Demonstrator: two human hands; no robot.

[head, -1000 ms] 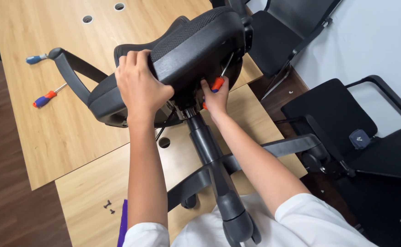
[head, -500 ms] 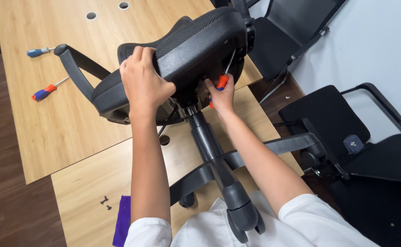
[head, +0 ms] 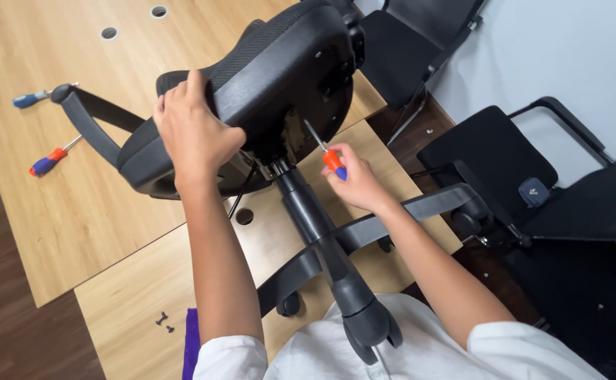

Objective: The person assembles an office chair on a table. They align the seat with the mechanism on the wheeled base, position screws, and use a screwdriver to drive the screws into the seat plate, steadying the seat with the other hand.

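The office chair (head: 252, 91) lies tipped on the wooden table (head: 55, 232), seat underside at upper centre of the frame. The left hand (head: 194, 134) stays wrapped over the seat edge, fingers clamped on it. The right hand (head: 356, 181) has drawn back slightly from a second ago; its fingers grip the orange-handled screwdriver (head: 328, 155), tip against the underside plate. Two spare screwdrivers (head: 48, 160) lie at left, loose screws (head: 164, 322) at lower left. Judged: fastening work continues.

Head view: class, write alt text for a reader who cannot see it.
A left hand grips a black office chair tipped over on a wooden table, while the right hand holds an orange screwdriver to its underside. Two more screwdrivers lie on the table.
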